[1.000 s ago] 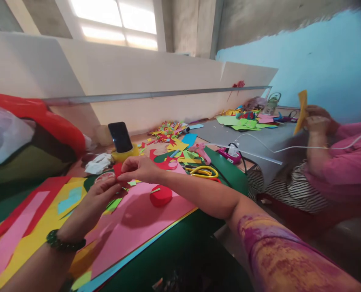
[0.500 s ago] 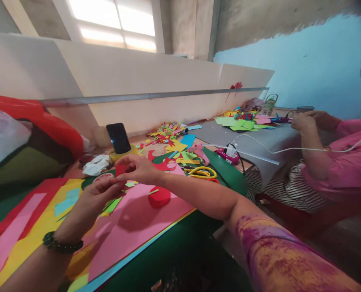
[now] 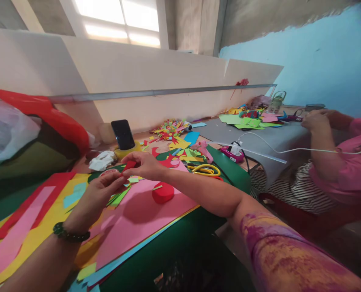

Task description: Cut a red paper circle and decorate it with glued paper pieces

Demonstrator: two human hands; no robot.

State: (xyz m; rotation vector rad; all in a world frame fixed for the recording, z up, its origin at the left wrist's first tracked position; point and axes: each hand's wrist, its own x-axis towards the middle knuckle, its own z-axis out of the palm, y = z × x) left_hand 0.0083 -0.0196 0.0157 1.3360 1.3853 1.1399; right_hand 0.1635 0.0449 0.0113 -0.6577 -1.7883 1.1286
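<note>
My right hand (image 3: 145, 165) pinches a small red paper piece (image 3: 129, 165) between thumb and fingertips, held just above the table. My left hand (image 3: 103, 190) is closed below it, its fingers curled up against the same red piece from underneath. A dark bead bracelet (image 3: 71, 234) circles my left wrist. Both hands hover over a large pink paper sheet (image 3: 144, 217) that lies on yellow and red sheets (image 3: 43, 211). A rolled red paper shape (image 3: 162, 192) rests on the pink sheet to the right of my hands.
A black phone (image 3: 122, 134) stands on a yellow holder behind my hands. Yellow scissors (image 3: 203, 169), a pink glue gun (image 3: 202, 150) and several paper scraps (image 3: 171, 132) lie beyond. A person in a pink top (image 3: 344, 170) sits at right, hands on a grey board (image 3: 259, 136).
The person at right has lowered a yellow paper piece and now rests both hands on the grey board. My hands stay together on the red piece, turning it slightly.
</note>
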